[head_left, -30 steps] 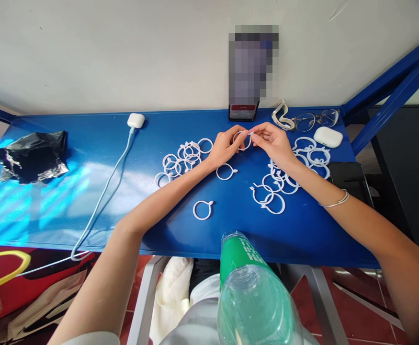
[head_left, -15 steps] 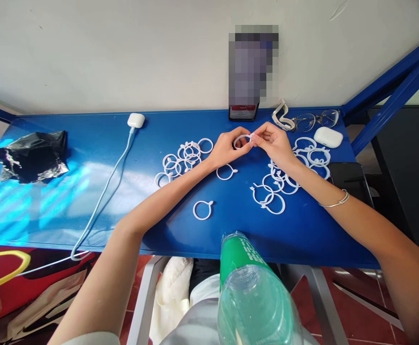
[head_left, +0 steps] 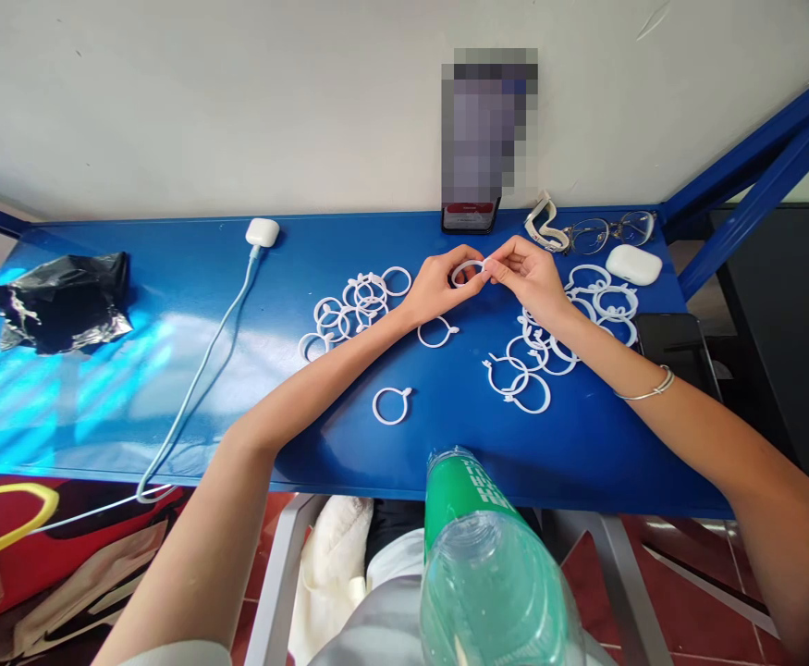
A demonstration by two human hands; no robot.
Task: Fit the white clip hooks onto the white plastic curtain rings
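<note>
A white plastic ring [head_left: 458, 277] is held between my two hands near the back of the blue table [head_left: 349, 453]. My left hand [head_left: 442, 282] pinches its left and near side. My right hand [head_left: 525, 276] grips the right end, where the fingertips hide the ring's small tab. To the left of my left hand lies a cluster of similar white rings [head_left: 335, 324]. A single ring [head_left: 435, 344] rests below that hand, and another ring [head_left: 391, 422] lies closer to the front. Several more rings [head_left: 530, 409], some open, are spread under and around my right wrist.
A phone [head_left: 471, 215] leans on the wall. Glasses [head_left: 588, 238], a white earbud case [head_left: 634, 265] and a dark phone [head_left: 674, 342] are at right. A white case [head_left: 263, 231] with a cable [head_left: 202, 370] and a black plastic bag [head_left: 64, 301] lie left. A green-labelled bottle [head_left: 494, 583] stands in front.
</note>
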